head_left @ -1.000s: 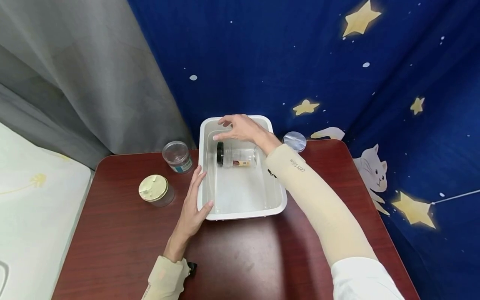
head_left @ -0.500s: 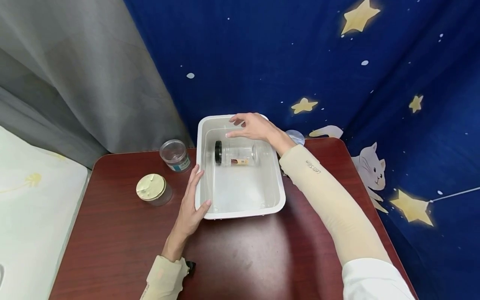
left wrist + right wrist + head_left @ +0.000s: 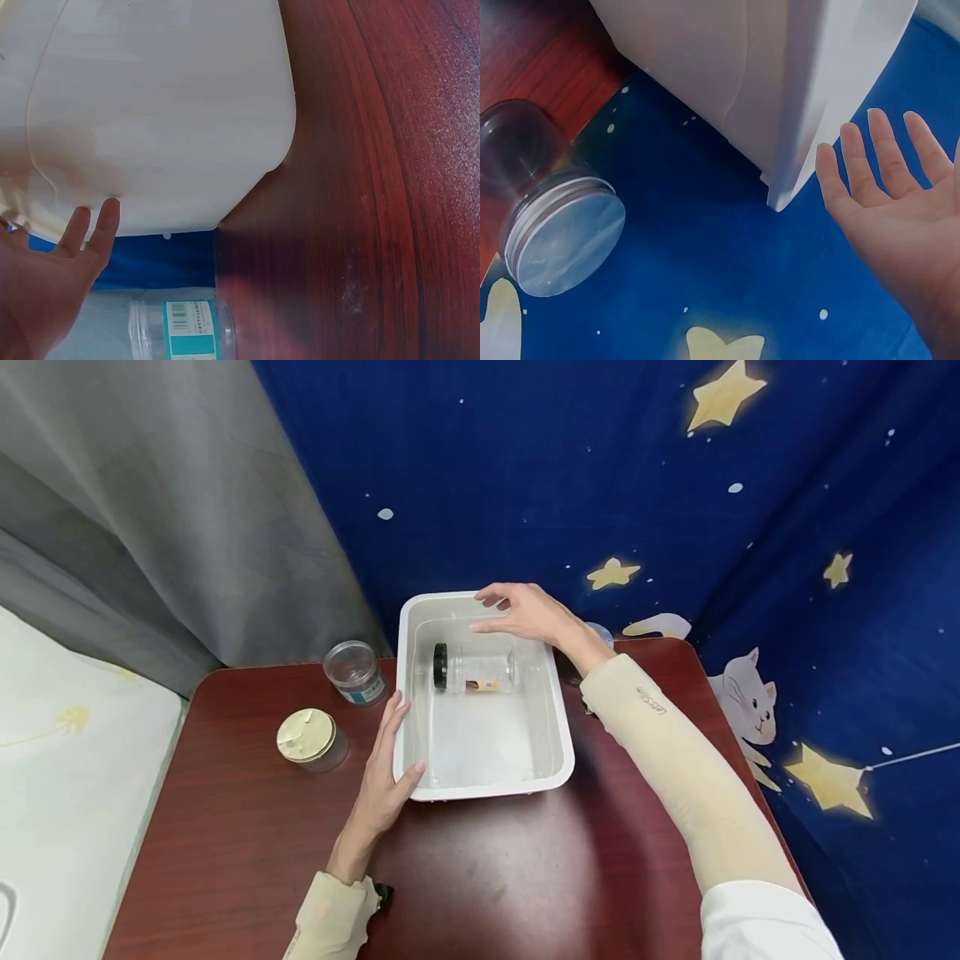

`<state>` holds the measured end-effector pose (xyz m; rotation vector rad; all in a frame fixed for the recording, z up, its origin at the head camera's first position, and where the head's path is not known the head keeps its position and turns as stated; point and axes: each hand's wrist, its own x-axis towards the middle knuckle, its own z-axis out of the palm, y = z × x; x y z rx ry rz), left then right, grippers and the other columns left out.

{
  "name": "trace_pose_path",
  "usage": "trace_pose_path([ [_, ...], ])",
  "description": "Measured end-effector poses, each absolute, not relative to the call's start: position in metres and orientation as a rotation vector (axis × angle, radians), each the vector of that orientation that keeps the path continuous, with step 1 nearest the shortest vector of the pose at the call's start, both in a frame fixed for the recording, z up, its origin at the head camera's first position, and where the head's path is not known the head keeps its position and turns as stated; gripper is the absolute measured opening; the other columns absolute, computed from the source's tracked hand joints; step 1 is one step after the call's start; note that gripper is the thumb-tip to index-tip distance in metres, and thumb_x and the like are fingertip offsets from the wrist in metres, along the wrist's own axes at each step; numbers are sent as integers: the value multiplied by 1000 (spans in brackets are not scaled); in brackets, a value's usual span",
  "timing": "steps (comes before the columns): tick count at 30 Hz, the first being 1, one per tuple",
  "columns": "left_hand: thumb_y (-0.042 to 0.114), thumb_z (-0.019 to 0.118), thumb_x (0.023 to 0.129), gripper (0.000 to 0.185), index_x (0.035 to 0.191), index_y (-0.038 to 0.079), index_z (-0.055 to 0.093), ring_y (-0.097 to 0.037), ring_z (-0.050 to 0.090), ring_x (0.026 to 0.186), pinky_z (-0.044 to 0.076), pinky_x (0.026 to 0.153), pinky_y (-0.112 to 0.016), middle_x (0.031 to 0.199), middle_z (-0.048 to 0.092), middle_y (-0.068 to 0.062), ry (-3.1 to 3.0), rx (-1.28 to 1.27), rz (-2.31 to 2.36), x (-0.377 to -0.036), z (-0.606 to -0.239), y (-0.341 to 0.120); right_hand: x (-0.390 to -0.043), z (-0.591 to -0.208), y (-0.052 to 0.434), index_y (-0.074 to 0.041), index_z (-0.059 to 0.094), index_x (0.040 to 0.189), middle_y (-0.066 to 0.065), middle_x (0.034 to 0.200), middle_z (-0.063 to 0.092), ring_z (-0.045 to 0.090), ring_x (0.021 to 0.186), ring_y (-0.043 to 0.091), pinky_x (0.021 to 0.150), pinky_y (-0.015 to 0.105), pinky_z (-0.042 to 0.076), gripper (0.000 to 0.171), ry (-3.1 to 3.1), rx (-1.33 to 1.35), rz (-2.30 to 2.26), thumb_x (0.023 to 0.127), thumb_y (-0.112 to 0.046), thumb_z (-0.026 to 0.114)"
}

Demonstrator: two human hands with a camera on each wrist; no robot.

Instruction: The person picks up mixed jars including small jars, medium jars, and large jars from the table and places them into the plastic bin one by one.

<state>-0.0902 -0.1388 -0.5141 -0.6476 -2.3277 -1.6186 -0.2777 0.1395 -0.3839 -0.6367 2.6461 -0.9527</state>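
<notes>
Sleeve print near frame centre is too small to read. Right hand point(image 3: 528, 612) hovers spread over the tub point(image 3: 557, 727); left hand point(image 3: 384, 779) lies flat against its edge.

Left hand point(image 3: 382, 781) touching tub point(image 3: 558, 727); jar point(image 3: 474, 669) inside.

A tub point(image 3: 558, 752) sits mid-frame on the table point(image 3: 480, 877), with a jar point(image 3: 474, 669) lying on its side in its far half. Left of the tub stand an open jar point(image 3: 354, 672) and, nearer, a lidded jar point(image 3: 310, 740). The left hand point(image 3: 382, 777) rests against the tub's left wall; the right hand point(image 3: 528, 612) hovers over its far right corner, beside another jar point(image 3: 551, 217).
</notes>
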Motion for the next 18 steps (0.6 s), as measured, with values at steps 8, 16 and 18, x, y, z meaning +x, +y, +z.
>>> trace_pose_path([
  [8,27,63,89,76,155,9,31,-30,17,150,15,117,-30,165,18,-8,-2293,-656,-1630,-88,-518,-141,-272,-387,151,-22,52,144,-1,136,58,52,125,24,101,42,43,76,2651,-677,-1015,83,-61,71],
  [16,15,63,83,79,154,5,31,-33,17,150,16,117,-30,164,19,-11,-2262,-685,-1636,-91,-517,-139,-272,-389,163,-24,45,149,4,135,59,53,124,24,102,44,40,81,2645,-719,-1094,82,-61,71],
  [18,16,62,84,77,154,4,31,-34,17,150,16,117,-31,164,19,-12,-2253,-687,-1638,-92,-517,-138,-271,-388,164,-23,46,149,4,135,59,53,124,25,102,45,40,80,2640,-716,-1121,83,-61,70],
])
